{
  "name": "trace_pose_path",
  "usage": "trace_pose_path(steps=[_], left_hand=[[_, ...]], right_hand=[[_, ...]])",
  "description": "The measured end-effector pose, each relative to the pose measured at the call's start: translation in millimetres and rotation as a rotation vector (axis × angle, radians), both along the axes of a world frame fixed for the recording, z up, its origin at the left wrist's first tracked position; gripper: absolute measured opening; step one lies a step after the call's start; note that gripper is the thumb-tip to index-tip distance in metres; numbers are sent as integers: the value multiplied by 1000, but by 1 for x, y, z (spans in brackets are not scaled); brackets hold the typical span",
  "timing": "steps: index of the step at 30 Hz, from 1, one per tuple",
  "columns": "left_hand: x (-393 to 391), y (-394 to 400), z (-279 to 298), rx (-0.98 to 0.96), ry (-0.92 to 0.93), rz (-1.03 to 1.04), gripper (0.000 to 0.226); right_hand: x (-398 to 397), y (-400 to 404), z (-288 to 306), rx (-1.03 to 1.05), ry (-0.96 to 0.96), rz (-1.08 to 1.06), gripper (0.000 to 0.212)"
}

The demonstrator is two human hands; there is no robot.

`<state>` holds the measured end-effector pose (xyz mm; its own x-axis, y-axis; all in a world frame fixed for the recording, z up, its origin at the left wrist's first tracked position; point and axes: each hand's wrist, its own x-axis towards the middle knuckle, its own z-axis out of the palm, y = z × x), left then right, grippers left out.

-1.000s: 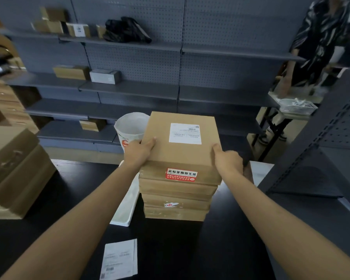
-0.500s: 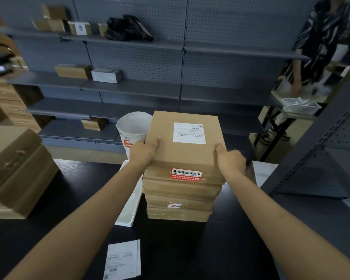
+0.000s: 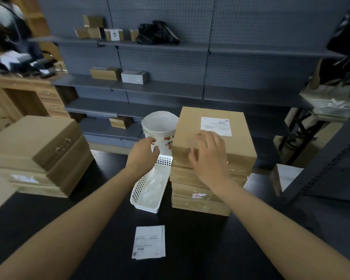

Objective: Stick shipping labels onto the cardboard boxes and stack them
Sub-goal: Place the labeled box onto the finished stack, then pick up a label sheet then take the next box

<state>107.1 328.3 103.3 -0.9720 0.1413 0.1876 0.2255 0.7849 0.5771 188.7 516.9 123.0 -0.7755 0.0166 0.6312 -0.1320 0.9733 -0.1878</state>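
A stack of several flat cardboard boxes (image 3: 200, 201) stands on the black table. Its top box (image 3: 190, 130) carries a white shipping label (image 3: 216, 126) near the far right corner. My right hand (image 3: 208, 156) hovers over the near edge of that top box, fingers spread and relaxed, gripping nothing. My left hand (image 3: 143, 154) is off the box, to the left of the stack above the white basket, fingers loosely bent and holding nothing. Loose shipping labels (image 3: 149, 242) lie on the table in front of me. A second stack of boxes (image 3: 38, 150) sits at the left.
A white perforated basket (image 3: 150, 207) lies beside the stack, with a white paper bucket (image 3: 160, 126) behind it. Grey shelves (image 3: 160, 87) with small boxes run along the back. A grey rack (image 3: 331, 168) stands at the right, a wooden desk (image 3: 24, 93) at far left.
Both hands have let go of the top box's sides. The left hand moved left away from the stack, the right hand moved over the box's near edge. The camera turned left.
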Motion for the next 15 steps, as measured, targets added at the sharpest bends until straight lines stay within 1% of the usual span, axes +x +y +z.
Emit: trace_pose_path(steps=[3,6,7,9,12,15], left_hand=[[14,-32,-14,-151,73,-51,34],[27,-67,-38,-243,60,-109,28],[31,-80,-48,-270,34,-129,28],[39,-105,-72,-342,-31,-179,30],[50,-138,-111,-431,-126,-262,32],[62,-155,-144,-460,-232,-333,36]], right_hand=[[10,-48,-20,120,-32,159,28],[22,-86,-56,64,-73,255,25],[27,-97,-69,44,-124,244,25],[35,-115,-98,22,-284,183,29],[48,-134,-143,9,-545,64,42],[63,-146,-175,-12,-749,-66,54]])
